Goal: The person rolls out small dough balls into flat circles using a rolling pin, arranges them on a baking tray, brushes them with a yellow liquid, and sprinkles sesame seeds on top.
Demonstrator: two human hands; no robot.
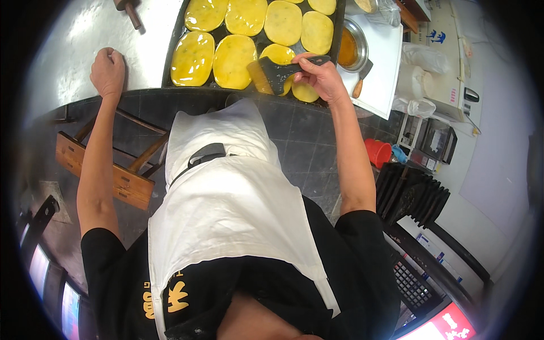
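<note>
My right hand (321, 76) grips the dark handle of a wide pastry brush (276, 74), its bristles over the near edge of a black baking tray (166, 63). Several flat, oval dough pieces lie on the tray; those at the left, such as this dough piece (192, 59), shine with a yellow coating, while a dough piece (317, 33) at the right looks more matt. The brush and hand partly hide dough beneath them. My left hand (108, 73) rests closed on the metal tabletop (80, 51), left of the tray, with nothing visible in it.
A rolling pin (131, 12) lies at the upper left. Right of the tray, a metal bowl of orange-brown liquid (349, 46) and a scraper with a wooden handle (361, 80) sit on a white surface (384, 91). A wooden stool (102, 170) stands below the table.
</note>
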